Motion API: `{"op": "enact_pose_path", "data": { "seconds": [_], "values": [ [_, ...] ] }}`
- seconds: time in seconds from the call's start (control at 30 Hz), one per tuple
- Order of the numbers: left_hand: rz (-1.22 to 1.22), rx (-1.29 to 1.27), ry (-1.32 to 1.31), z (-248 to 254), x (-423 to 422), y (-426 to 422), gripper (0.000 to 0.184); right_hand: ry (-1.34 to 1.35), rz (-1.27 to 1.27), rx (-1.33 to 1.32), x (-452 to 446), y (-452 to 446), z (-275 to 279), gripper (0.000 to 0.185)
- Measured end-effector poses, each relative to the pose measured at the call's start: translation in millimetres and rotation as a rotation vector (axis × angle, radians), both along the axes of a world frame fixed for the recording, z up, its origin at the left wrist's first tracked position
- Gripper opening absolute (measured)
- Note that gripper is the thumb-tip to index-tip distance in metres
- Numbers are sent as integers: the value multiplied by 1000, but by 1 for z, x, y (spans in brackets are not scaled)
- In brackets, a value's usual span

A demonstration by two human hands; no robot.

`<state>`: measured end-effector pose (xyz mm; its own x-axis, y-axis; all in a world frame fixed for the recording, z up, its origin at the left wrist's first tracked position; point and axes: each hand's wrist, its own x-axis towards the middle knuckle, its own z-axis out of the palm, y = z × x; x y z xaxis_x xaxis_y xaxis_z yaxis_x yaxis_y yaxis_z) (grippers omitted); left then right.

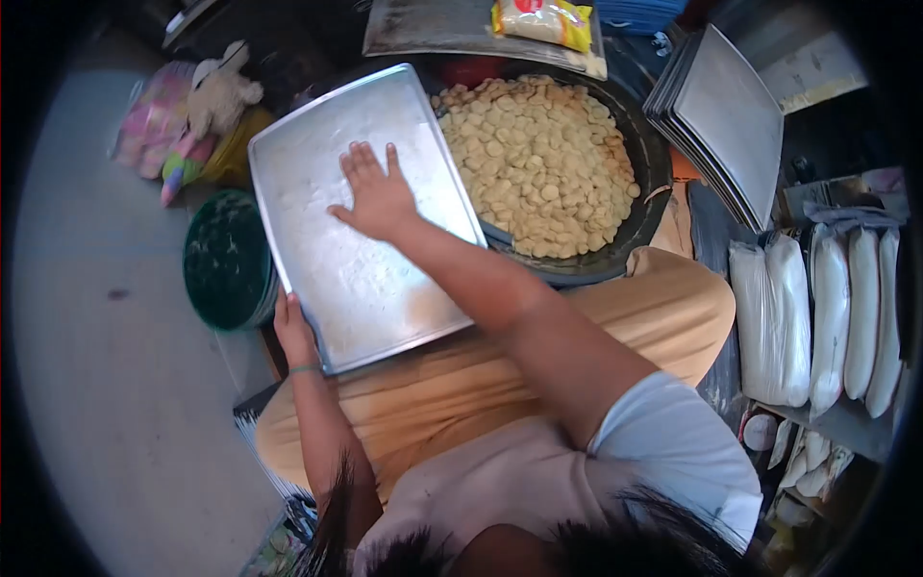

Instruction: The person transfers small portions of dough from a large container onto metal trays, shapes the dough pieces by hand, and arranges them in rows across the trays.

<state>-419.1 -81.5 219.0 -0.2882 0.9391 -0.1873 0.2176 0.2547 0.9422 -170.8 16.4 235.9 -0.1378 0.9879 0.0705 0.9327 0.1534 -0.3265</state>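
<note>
A shiny metal tray [346,260] lies tilted across my lap, its far edge toward the top of the view. My left hand [293,327] grips the tray's lower left edge, fingers partly hidden along the rim. Flat on the tray's upper middle, or just over it, my right hand [377,192] has its fingers spread and holds nothing. Right beside the tray is a wide dark basin [654,154] heaped with small round pale dough pieces [538,163].
A dark green bucket [229,260] stands left of the tray, below a plush toy [221,91]. Behind lies another tray [423,29] with a yellow packet [543,21]. Stacked trays [731,115] lean at the right, above filled plastic bags [832,317].
</note>
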Motion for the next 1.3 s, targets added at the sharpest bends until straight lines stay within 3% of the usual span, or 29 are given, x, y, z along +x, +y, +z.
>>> {"op": "enact_pose_path", "data": {
  "seconds": [0.03,0.07,0.13,0.2,0.23,0.27,0.3,0.37,0.4,0.47,0.53,0.57,0.6,0.67,0.73,0.77,0.8,0.83,0.87,0.93,0.97,1.03,1.13,1.17,1.27,1.3],
  "values": [
    [-17,-26,-78,3,3,1,42,11,4,-7,-1,3,-2,89],
    [-15,-37,60,8,3,0,41,142,60,-17,2,-2,-7,88],
    [-38,-41,-70,-4,-12,9,46,381,167,10,26,2,-3,87],
    [-101,276,561,8,1,21,47,656,41,257,85,-5,7,76],
    [-118,438,877,26,16,26,47,630,-135,458,124,-6,-9,70],
    [-191,494,833,53,53,33,47,753,-262,357,173,-25,14,64],
    [-264,542,788,80,103,39,46,674,-473,361,221,-29,-28,63],
    [-633,496,638,109,189,59,41,742,-707,16,326,-52,-100,76],
    [-818,484,574,111,229,75,39,497,-833,-145,368,-68,-150,89],
    [-1219,360,472,80,297,126,44,340,-972,-354,403,-90,-195,100],
    [-1456,71,480,20,360,180,52,131,-1008,-517,363,-88,-201,101],
    [-1474,-93,504,-16,386,205,56,64,-977,-595,334,-84,-195,102],
    [-1487,-149,707,-36,410,224,56,53,-909,-651,314,-78,-190,103],
    [-1459,-194,995,-94,440,259,56,291,-637,-753,335,-56,-182,95],
    [-1406,-170,1158,-173,460,283,55,530,-563,-829,367,-26,-155,88],
    [-1323,-230,1054,-141,472,273,57,650,-628,-861,394,-1,-143,84],
    [-1262,-140,1052,-156,480,280,59,402,-527,-540,426,21,-178,86],
    [-1200,-58,1043,-173,487,288,61,490,-563,-509,445,44,-145,88],
    [-1134,23,1032,-190,495,298,63,263,-661,-392,468,79,-180,90],
    [-1111,-116,846,-210,507,314,67,414,-584,-216,492,115,-232,97],
    [-1090,-181,756,-218,511,322,69,251,-580,-208,484,118,-241,98],
    [-1038,-51,756,-246,508,320,69,-72,-549,-198,465,118,-258,101],
    [-985,-56,878,-238,505,291,72,-48,-555,-239,463,113,-273,101],
    [-989,-59,899,-234,505,283,72,-38,-560,-224,458,104,-272,93],
    [-1011,-42,941,-206,509,241,73,168,-482,-313,439,65,-253,86],
    [-1043,-35,993,-191,510,223,71,106,-400,-358,426,48,-239,84]
  ]
}}
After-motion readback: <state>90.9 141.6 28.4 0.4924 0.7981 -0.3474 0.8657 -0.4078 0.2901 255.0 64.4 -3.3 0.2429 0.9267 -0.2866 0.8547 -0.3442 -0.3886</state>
